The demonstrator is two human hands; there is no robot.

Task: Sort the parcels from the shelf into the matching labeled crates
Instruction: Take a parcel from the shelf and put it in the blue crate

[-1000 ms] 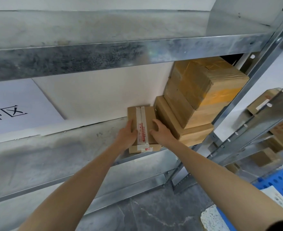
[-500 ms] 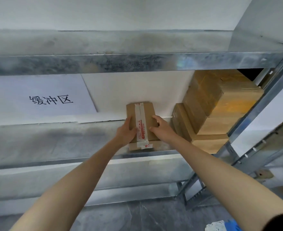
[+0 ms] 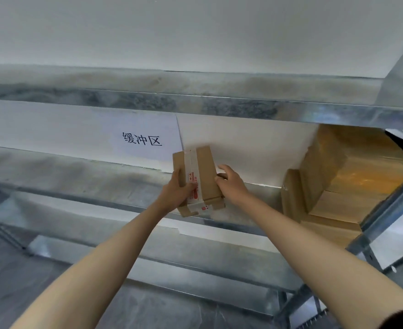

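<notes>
A small taped cardboard parcel (image 3: 205, 167) is grasped at its left side by the left hand (image 3: 175, 193) and at its right edge by the right hand (image 3: 231, 184). It is held tilted over the near edge of the galvanized shelf (image 3: 77, 174), left of the stacked cardboard boxes (image 3: 338, 186) and near a paper sign (image 3: 146, 141).

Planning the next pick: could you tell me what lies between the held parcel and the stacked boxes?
Only the right hand gripping the parcel; beyond it the shelf is bare up to the stacked boxes, in the head view.

We are facing galvanized metal shelving (image 3: 219, 108) standing against a white wall (image 3: 195, 32), with grey floor (image 3: 172, 314) showing underneath.
</notes>
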